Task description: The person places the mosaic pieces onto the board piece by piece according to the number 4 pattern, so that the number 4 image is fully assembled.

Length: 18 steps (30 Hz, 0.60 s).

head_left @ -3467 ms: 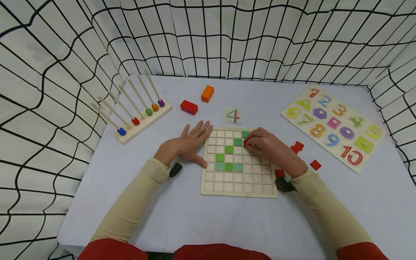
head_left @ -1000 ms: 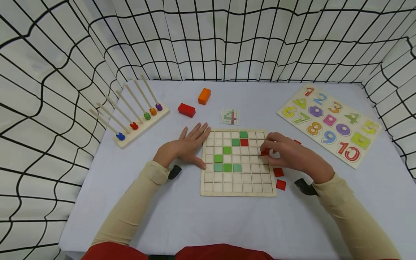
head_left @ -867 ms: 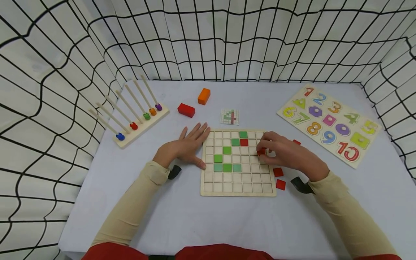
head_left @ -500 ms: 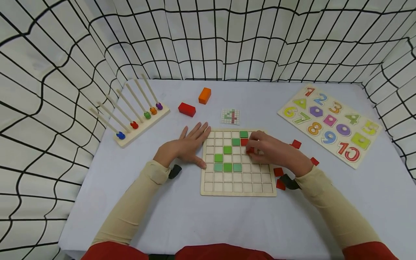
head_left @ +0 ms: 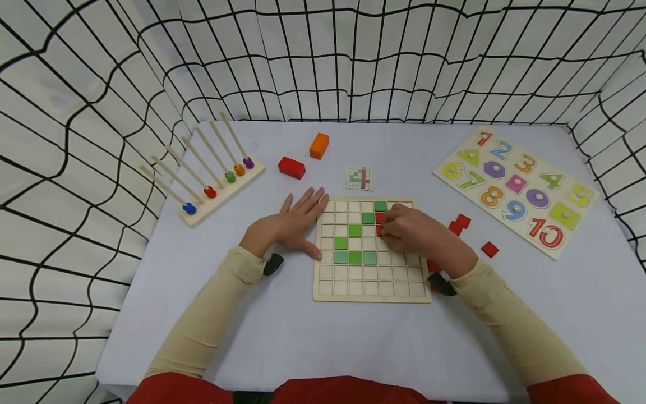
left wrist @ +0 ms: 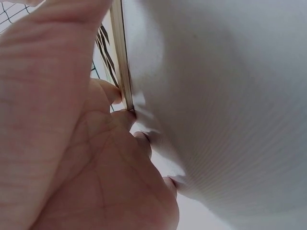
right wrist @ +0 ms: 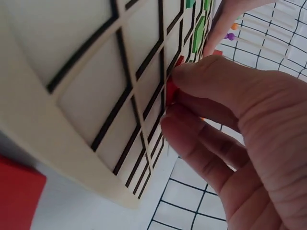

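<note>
The wooden grid board (head_left: 373, 299) holds several green tiles (head_left: 355, 257) in a stepped line and a row. A red tile (head_left: 379, 217) lies in the column under the top green one. Directly below it, my right hand (head_left: 421, 235) has its fingertips on another red tile (head_left: 378, 230); in the right wrist view, thumb and finger pinch this red tile (right wrist: 171, 91) at the grid surface. My left hand (head_left: 290, 229) lies spread along the board's left edge, fingers straight; the left wrist view shows its fingertips against the board's edge (left wrist: 123, 62).
Loose red tiles (head_left: 489, 249) lie right of the board, some partly under my right wrist. Behind stand a pattern card (head_left: 359, 178), a red block (head_left: 291, 168) and an orange block (head_left: 319, 146). A peg rack (head_left: 222, 193) is at left, a number puzzle (head_left: 504, 216) at right.
My right hand has brought a red tile leftward from the board's right side to the spot under the first red tile. My left hand stays at the left edge.
</note>
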Each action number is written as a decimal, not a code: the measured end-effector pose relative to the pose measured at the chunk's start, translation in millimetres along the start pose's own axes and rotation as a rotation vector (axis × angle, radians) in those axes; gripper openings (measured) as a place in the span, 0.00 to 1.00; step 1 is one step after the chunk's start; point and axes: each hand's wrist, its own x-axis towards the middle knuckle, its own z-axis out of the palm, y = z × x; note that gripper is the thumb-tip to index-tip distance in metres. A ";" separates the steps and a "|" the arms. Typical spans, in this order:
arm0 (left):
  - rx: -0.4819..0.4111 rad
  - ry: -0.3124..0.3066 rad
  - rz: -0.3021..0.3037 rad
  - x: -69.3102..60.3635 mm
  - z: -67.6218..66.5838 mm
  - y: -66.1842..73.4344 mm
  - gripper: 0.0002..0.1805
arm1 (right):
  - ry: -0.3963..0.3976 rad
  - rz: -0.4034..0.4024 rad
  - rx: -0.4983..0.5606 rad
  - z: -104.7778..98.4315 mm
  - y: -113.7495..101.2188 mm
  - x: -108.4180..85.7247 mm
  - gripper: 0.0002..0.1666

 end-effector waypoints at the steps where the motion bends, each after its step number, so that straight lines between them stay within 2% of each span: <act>1: -0.001 -0.003 -0.003 0.5 0.0 0.6 0.77 | -0.012 0.005 0.005 -1.6 -0.9 -1.1 0.04; 7: 0.019 -0.003 -0.002 0.7 -1.1 2.0 0.77 | -0.075 0.107 0.096 -8.4 1.3 -15.9 0.06; 12: 0.029 -0.003 -0.009 -0.9 -3.6 2.1 0.77 | -0.059 0.168 0.111 -8.8 8.9 -29.2 0.12; 18: 0.013 -0.006 -0.005 0.8 -2.3 1.3 0.77 | -0.025 0.195 0.101 -13.7 15.7 -44.3 0.15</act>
